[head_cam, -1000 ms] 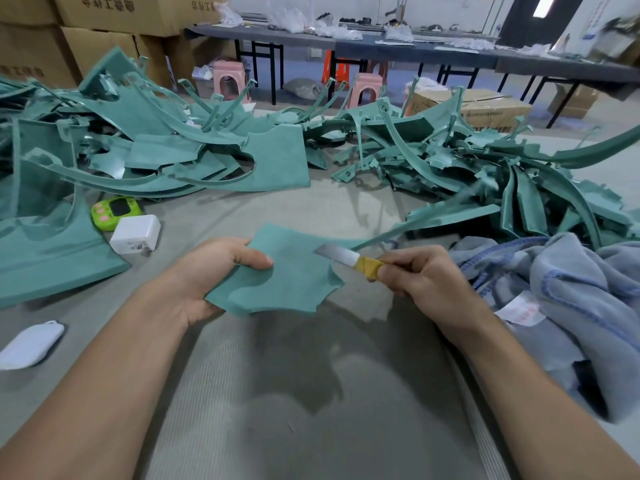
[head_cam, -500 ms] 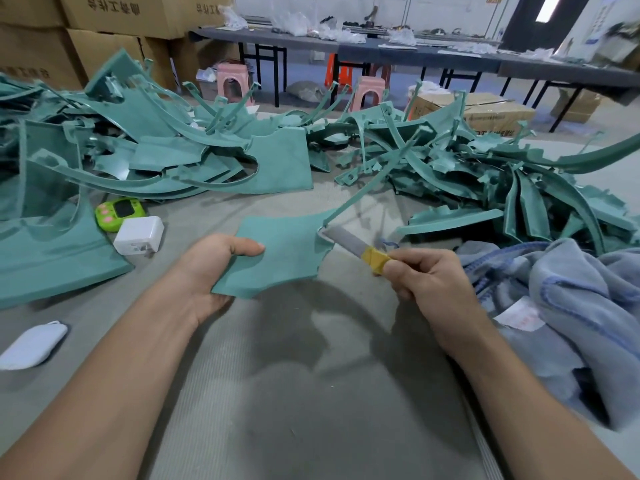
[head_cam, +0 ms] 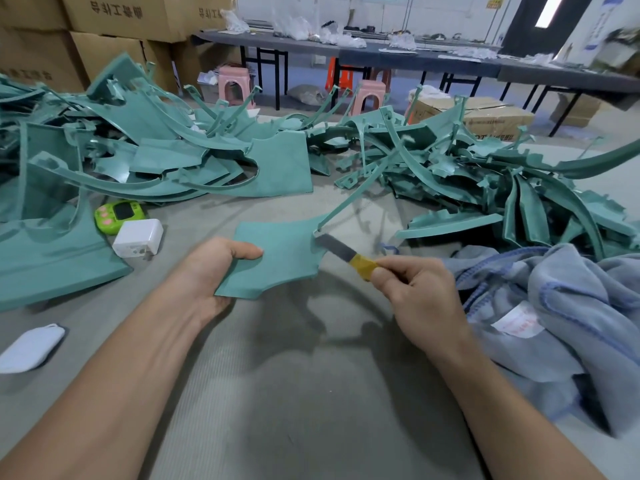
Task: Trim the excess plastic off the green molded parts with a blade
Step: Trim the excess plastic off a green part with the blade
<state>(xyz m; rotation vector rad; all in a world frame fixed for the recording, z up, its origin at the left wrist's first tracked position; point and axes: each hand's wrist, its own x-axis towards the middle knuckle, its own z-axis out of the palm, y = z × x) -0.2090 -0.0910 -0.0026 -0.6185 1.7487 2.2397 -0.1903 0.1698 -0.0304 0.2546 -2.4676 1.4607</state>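
L hand grips green part; R hand pinches blade, tip at part's R corner under sprue strip.

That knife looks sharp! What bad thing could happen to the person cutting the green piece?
The blade meets the green part at its corner, pointing toward the left hand holding it; a slip might cut that hand. The long thin strip could spring away when cut.
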